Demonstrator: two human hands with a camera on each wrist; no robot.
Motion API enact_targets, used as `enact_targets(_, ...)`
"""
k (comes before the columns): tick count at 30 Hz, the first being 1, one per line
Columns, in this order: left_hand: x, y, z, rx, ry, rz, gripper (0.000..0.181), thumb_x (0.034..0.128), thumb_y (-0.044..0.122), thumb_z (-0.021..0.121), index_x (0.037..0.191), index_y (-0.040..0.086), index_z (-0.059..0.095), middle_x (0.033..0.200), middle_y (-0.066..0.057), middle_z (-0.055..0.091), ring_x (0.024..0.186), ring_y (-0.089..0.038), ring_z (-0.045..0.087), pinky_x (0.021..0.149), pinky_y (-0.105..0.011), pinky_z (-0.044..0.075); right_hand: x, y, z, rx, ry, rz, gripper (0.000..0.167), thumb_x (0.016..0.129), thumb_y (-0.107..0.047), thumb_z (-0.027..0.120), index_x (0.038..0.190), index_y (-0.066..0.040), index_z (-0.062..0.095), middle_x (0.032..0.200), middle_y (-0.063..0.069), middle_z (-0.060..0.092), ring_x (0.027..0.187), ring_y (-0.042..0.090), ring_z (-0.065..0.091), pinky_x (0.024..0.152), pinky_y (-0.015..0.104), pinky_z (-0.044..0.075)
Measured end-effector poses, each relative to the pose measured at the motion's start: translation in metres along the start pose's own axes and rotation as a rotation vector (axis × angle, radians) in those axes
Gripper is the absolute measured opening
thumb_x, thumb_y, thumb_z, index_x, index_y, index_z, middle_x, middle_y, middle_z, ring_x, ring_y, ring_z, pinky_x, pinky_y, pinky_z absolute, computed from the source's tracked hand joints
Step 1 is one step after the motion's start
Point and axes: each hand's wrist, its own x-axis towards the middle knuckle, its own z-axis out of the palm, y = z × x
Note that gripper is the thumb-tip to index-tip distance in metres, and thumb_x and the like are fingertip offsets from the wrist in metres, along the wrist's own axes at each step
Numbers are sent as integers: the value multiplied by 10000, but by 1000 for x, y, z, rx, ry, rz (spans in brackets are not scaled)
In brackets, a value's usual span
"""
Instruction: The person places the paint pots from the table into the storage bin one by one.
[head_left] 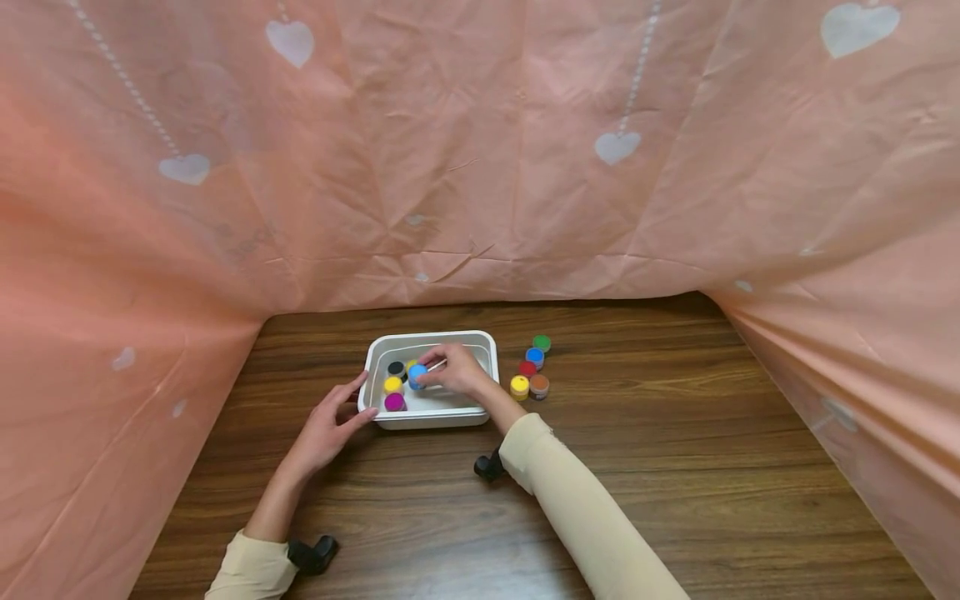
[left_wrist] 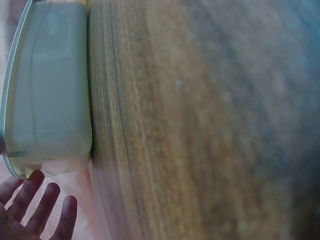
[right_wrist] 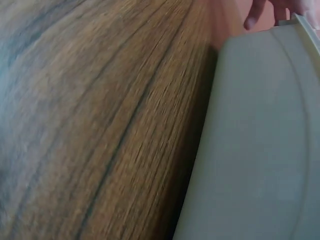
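In the head view a white tray (head_left: 431,422) stands on the wooden table. My right hand (head_left: 457,371) is over its inside and pinches a light blue paint pot (head_left: 417,377) between thumb and fingers. Beside that pot, in the tray's left part, are a black pot (head_left: 396,369), a yellow pot (head_left: 393,385), a magenta pot (head_left: 394,402) and another yellow pot, partly hidden. My left hand (head_left: 326,429) touches the tray's left end, fingers spread. The left wrist view shows the fingers of the left hand (left_wrist: 37,210) at the corner of the tray (left_wrist: 60,85).
Right of the tray, several pots form a loose group on the table (head_left: 675,467): green (head_left: 542,342), blue (head_left: 535,357), red (head_left: 527,368), yellow (head_left: 519,386) and brown (head_left: 538,385). A pink cloth (head_left: 480,167) with hearts hangs behind and at both sides.
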Motion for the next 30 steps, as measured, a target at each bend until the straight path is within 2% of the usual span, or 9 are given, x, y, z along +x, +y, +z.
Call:
enact_targets(7,0,0,1,5,1,-1,700,990,338,717,1600,173,416,1341,-159,590,1236,-344,609,1030,-532,537,0,2,1,-45,-10,15,281,828,-70,864,1074,14,759,1025,138,763,881,140,680,719,180,518)
enact_targets(12,-1,-1,1,9,13,19,680,990,304,723,1589,159,434,1310,-165,603,1180,-347,650,998,-521,551,3,5,2,-91,-16,-2,265,818,-65,869,1045,20,762,987,135,759,832,95,642,704,157,493)
enact_targets(14,-1,-1,0,13,13,19,679,990,309,722,1589,165,435,1311,-164,604,1167,-341,662,993,-513,555,3,5,2,-108,-21,-11,249,817,-65,868,1026,21,764,968,128,760,842,115,661,721,172,508)
enact_targets(19,1,0,0,18,7,0,688,989,336,718,1594,181,428,1333,-163,596,1205,-350,644,1013,-527,547,5,9,2,-153,-31,-54,202,815,-117,877,964,-31,772,890,38,754,851,120,679,760,208,529)
enact_targets(21,1,1,0,16,1,-3,694,989,349,715,1596,177,424,1345,-161,592,1241,-350,617,1027,-530,540,5,10,1,-174,-29,-46,211,811,-136,886,964,-44,773,892,26,754,856,116,674,772,209,524)
enact_targets(24,3,2,1,9,-1,-1,704,987,361,715,1597,170,421,1348,-165,590,1257,-354,604,1033,-532,536,5,8,1,-203,-30,-5,244,807,-117,893,994,-16,771,944,78,765,903,159,687,807,218,524)
enact_targets(30,-1,1,-1,32,13,-20,701,983,356,722,1597,193,424,1339,-153,595,1219,-345,635,1033,-539,534,10,9,7,-256,-56,-6,250,815,-109,891,1011,-12,769,971,99,767,906,159,687,798,185,509)
